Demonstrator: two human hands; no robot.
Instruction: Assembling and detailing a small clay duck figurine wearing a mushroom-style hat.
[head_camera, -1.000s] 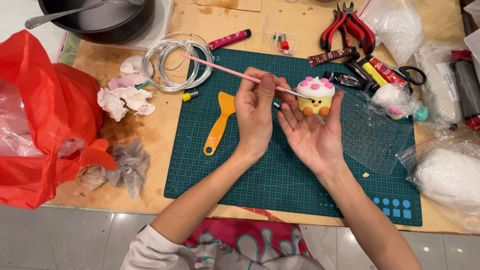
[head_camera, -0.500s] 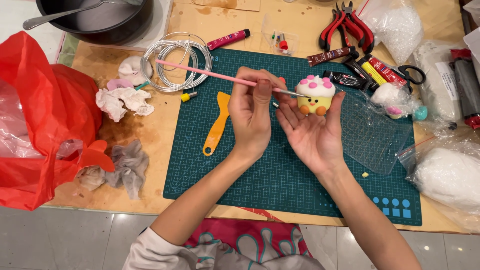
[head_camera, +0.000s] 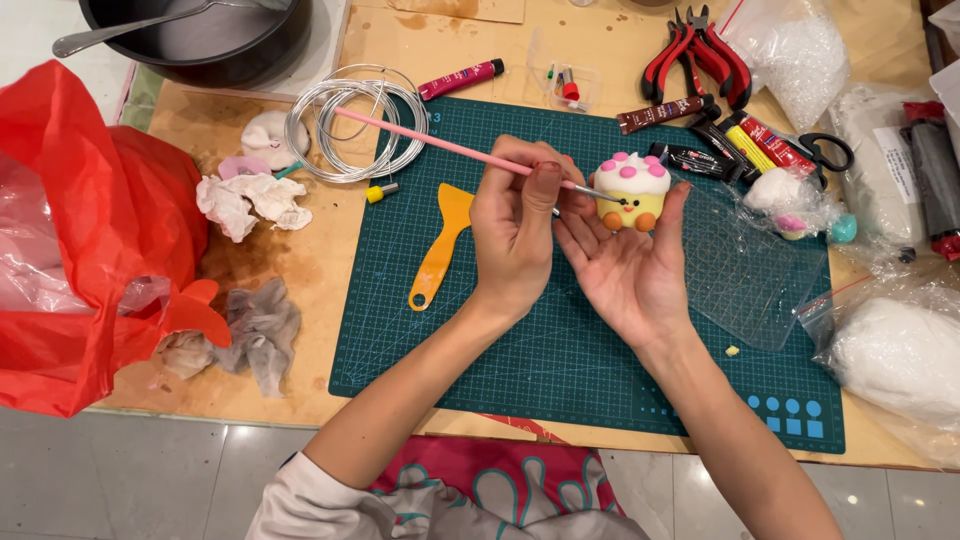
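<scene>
A person sits at a tan wooden desk (head_camera: 300, 330) and looks down at both bare hands, which meet above a dark green gridded cutting mat (head_camera: 560, 380).

The right hand (head_camera: 625, 270) lies palm up, and its grip cradles a small clay figure shaped like a cupcake (head_camera: 632, 192): a yellow body, white icing with pink dots, two orange feet and a tiny dark face. The figure rests on the fingertips, above the upper middle of the mat.

The left hand (head_camera: 515, 235) is closed in a pinching grip on a long thin pink-handled paintbrush (head_camera: 440, 145). The handle slants up and to the left, over a coil of silver wire (head_camera: 357, 120). The brush tip touches the figure's left side, by the face.

As for progress, the figure looks nearly done. It is fully shaped, the icing, dots and feet are in place, and a face is already marked. What seems left is fine detail by brush; how much cannot be told.

Around the hands:
- an orange plastic scraper (head_camera: 438, 245) lies on the mat just left of the left hand
- paint tubes (head_camera: 700, 130) and red-handled pliers (head_camera: 690, 50) lie beyond the figure
- a clear textured plastic sheet (head_camera: 750, 280) lies to the right
- bags of white material (head_camera: 890, 350) sit at the right edge
- a red plastic bag (head_camera: 90, 230) and crumpled tissues (head_camera: 250, 200) lie at the left
- a dark round pan with a spoon (head_camera: 200, 30) stands at the top left
</scene>
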